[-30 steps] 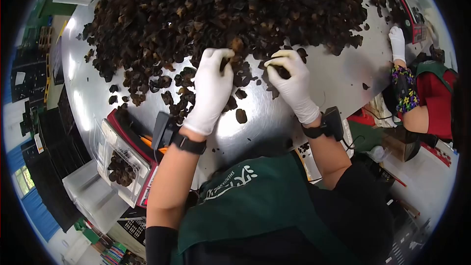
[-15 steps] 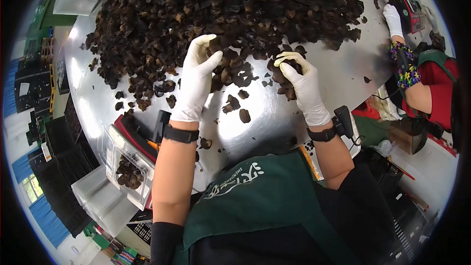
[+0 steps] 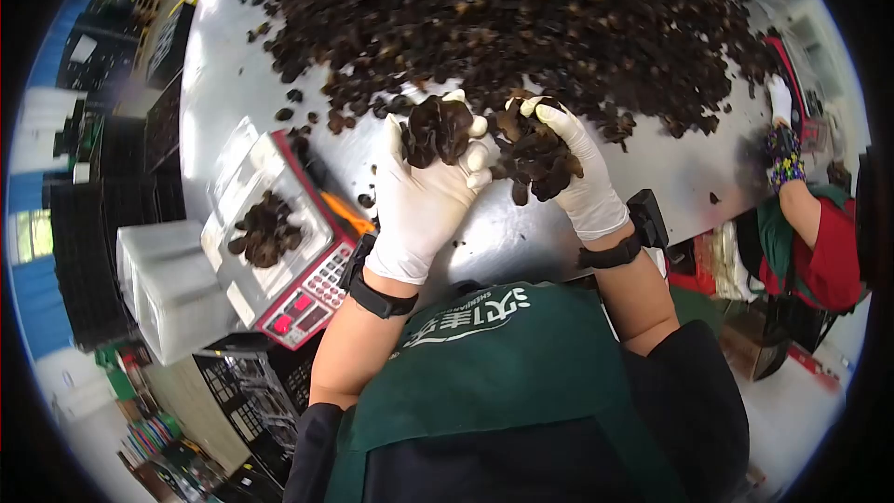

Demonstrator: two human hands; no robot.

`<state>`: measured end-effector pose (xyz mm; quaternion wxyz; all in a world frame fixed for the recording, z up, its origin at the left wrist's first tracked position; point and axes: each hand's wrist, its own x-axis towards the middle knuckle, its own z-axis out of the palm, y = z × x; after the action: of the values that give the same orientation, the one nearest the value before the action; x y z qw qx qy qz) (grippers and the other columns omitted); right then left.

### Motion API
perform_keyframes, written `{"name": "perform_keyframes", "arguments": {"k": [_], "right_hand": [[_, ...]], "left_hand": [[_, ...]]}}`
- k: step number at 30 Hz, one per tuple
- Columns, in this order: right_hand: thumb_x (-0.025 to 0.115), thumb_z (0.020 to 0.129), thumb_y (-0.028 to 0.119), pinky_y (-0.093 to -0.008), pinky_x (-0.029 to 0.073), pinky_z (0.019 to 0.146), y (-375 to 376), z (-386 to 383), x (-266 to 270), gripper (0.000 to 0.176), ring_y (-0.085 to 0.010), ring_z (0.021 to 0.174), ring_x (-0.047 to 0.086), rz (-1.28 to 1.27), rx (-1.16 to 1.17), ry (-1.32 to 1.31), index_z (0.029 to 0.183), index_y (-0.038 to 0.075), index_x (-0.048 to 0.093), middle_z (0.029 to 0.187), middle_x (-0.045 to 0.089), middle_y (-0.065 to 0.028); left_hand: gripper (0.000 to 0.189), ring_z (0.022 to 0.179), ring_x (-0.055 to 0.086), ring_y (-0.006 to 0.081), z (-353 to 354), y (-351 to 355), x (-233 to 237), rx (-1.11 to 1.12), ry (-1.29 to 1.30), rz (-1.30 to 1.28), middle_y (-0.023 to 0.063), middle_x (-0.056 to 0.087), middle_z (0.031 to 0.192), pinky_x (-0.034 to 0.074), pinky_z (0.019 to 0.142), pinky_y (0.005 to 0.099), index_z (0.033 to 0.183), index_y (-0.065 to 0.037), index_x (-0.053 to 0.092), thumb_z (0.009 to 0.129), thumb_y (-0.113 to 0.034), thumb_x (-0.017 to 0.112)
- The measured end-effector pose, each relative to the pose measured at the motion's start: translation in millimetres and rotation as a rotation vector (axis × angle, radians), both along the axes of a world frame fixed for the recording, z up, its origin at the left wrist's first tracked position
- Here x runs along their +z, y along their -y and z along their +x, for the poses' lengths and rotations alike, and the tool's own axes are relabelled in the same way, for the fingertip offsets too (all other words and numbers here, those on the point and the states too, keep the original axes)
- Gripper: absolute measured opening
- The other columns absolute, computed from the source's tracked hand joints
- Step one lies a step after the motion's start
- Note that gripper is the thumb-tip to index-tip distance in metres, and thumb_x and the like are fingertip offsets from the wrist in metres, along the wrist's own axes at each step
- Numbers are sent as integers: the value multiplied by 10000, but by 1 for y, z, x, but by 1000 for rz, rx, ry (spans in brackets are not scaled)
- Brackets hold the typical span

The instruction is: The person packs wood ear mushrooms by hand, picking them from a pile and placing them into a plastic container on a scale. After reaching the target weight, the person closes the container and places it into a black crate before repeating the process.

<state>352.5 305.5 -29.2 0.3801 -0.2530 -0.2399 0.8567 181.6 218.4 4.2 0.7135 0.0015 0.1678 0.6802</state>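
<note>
My left hand [image 3: 419, 214], in a white glove, is turned palm up with its fingers curled round several dark wood ear mushrooms [image 3: 436, 133]. Close beside it, my gloved right hand [image 3: 594, 188] grips a larger clump of wood ear mushrooms [image 3: 538, 156], fingers over the top. Both hands are above the shiny metal table [image 3: 507, 244], at the near edge of a broad heap of wood ears [image 3: 521, 23]. A digital scale [image 3: 312, 293] is left of my left hand, with some wood ears [image 3: 267, 231] in a clear plastic container on it.
Stacked clear plastic boxes [image 3: 168, 284] stand left of the scale. An orange-handled tool [image 3: 346, 214] lies between the scale and my left wrist. At the far right, a co-worker's gloved hand [image 3: 779, 98] is near another red scale [image 3: 787, 61]. Black crates [image 3: 116, 251] are stacked at the left.
My left hand has turned palm up, moved nearer my right, and now holds several wood ears. My right hand's clump shows more fully. The view has shifted, bringing the scale into fuller sight.
</note>
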Motion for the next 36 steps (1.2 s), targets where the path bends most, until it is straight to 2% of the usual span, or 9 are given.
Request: {"name": "perform_keyframes", "arguments": {"k": [5, 8, 13, 15, 19, 23, 26, 29, 36], "right_hand": [[617, 976, 163, -324, 539, 911, 20, -38, -25, 230, -171, 1051, 652, -39, 60, -72, 1178, 62, 660, 1098, 691, -63], [589, 981, 159, -342, 517, 979, 30, -66, -21, 218, -201, 1113, 643, 67, 215, 52, 1134, 37, 684, 1135, 695, -82], [590, 981, 179, -356, 506, 987, 36, -124, -2, 226, -202, 1109, 646, -29, 423, -95, 1125, 34, 686, 1129, 696, -78], [580, 993, 194, -355, 513, 980, 48, -149, -1, 255, -208, 1105, 648, 225, 357, -123, 1174, 43, 677, 1166, 685, -79], [613, 974, 211, -337, 536, 920, 57, -200, 18, 252, -190, 1053, 662, 16, 556, -205, 1164, 63, 686, 1122, 698, -70], [647, 935, 174, -300, 571, 742, 83, -254, 71, 229, -165, 852, 693, 205, 667, 63, 1116, 38, 685, 1000, 717, -92], [634, 928, 132, -260, 555, 544, 102, -292, 51, 198, -156, 649, 680, 943, 696, 112, 1095, 34, 674, 1013, 691, -95], [706, 857, 250, -385, 566, 829, 116, -306, 14, 258, -238, 1011, 664, 1997, 410, 300, 1057, 86, 705, 1182, 599, -105], [673, 908, 275, -368, 489, 972, 81, -307, 36, 266, -287, 1084, 625, 1541, 746, 163, 1055, 58, 721, 1199, 657, -105]], "left_hand": [[540, 869, 589, 238, -23, 55, 5, 157, 2, -25, 115, 657, 1048, 468, 712, 344, 1297, -45, 572, 1034, -499, 445], [350, 770, 630, 197, -42, 98, -10, 159, -278, -91, 98, 667, 1010, 538, 692, 325, 1286, 3, 552, 1016, -218, 577], [217, 642, 536, 104, -84, 165, 21, 423, -932, -360, 60, 629, 837, 454, 631, 237, 1180, -7, 586, 990, -107, 551], [207, 702, 579, 106, -115, 181, 23, 595, -1197, -343, 75, 652, 906, 493, 688, 235, 1194, -15, 583, 999, -63, 537], [302, 950, 652, 180, -159, 184, 16, 908, -1702, -506, 109, 665, 1107, 524, 863, 290, 1268, -1, 563, 969, -30, 592], [661, 1192, 562, 343, -190, 200, -5, 606, -2209, -509, 204, 570, 1267, 458, 1035, 410, 1410, -22, 470, 800, -57, 722], [765, 1240, 514, 375, -187, 201, -6, 577, -2119, -423, 228, 507, 1316, 429, 1073, 433, 1467, -22, 388, 753, 33, 658], [807, 1345, 446, 338, -188, 206, -8, 545, -1944, -421, 206, 456, 1420, 356, 1147, 418, 1504, -26, 351, 730, 102, 540], [808, 1316, 476, 348, -194, 207, 0, 550, -1989, -348, 196, 486, 1378, 389, 1125, 412, 1483, -65, 412, 701, 125, 488]]}}
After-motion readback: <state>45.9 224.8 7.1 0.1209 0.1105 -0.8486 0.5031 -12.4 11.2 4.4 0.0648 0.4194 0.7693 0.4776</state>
